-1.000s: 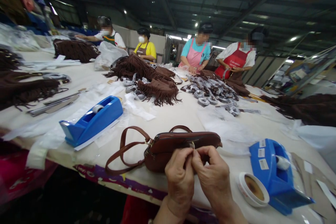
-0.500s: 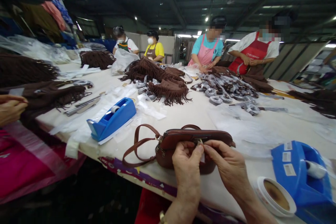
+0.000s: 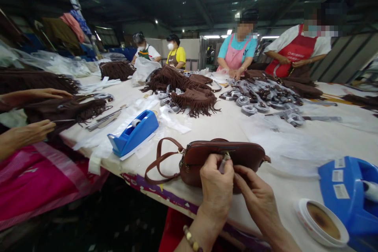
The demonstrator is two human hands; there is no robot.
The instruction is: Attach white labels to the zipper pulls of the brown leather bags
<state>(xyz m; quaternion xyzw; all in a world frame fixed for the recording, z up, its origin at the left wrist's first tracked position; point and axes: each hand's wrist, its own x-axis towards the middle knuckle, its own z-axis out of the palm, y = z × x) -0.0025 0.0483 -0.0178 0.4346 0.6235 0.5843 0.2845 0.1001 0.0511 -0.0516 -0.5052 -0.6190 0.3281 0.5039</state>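
A brown handbag (image 3: 189,167) stands upright at the table's near edge, its strap (image 3: 159,161) looped to the left. My left hand (image 3: 217,185) is closed in a pinch on a zipper pull (image 3: 226,155) at the bag's front, with a small pale wrap (image 3: 222,164) around it. Close beside it, against the bag's front, is my right hand (image 3: 255,191). Its thumb and fingertips are drawn together near my left thumb; what they hold, if anything, is hidden.
Blue tape dispensers stand at left (image 3: 134,132) and right (image 3: 345,189), with a round white-rimmed container (image 3: 321,220) by the right one. Fringed brown bags (image 3: 195,100) and wrapped straps (image 3: 260,96) are piled beyond. A co-worker's hands (image 3: 35,132) work at far left; several people stand opposite.
My right hand has drawn down and back from the zipper pull, while my left hand keeps its pinch. The co-worker's hands at left have come further into view, over brown material.
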